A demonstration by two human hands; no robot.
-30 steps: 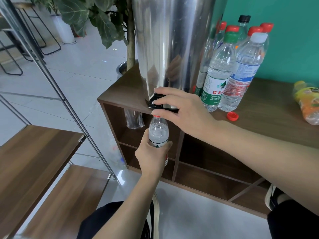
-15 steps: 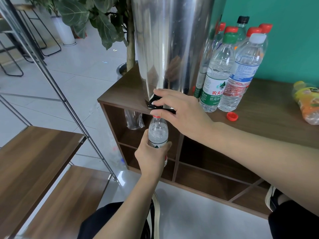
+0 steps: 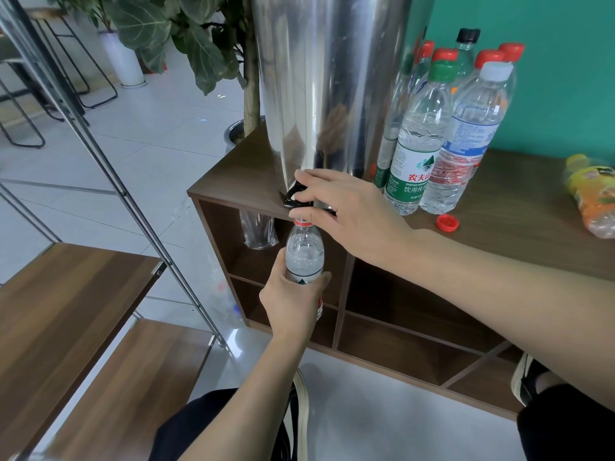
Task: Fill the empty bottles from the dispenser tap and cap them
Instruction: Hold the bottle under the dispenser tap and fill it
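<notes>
The left hand [image 3: 293, 294] is gripping a clear ribbed plastic bottle [image 3: 304, 252] upright under the black tap [image 3: 296, 197] of the polished steel dispenser [image 3: 326, 88] — the right hand [image 3: 349, 214] is pinching the tap's lever. A loose red cap [image 3: 447, 223] is lying on the wood-grain table [image 3: 519, 227] — beside capped bottles [image 3: 442, 134].

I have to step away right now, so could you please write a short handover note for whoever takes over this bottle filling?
Left hand grips the small water bottle, its open neck right under the black tap of the steel dispenser.
Right hand holds the tap lever.
On the wooden cabinet top: a loose red cap, a cluster of capped bottles beside the dispenser, and an orange drink bottle lying at the right.
Done: bottle positioned and seems partly filled; no stream is visible.
Left: finish filling, release the tap, screw on the red cap, then fill any bottles still empty.
</notes>
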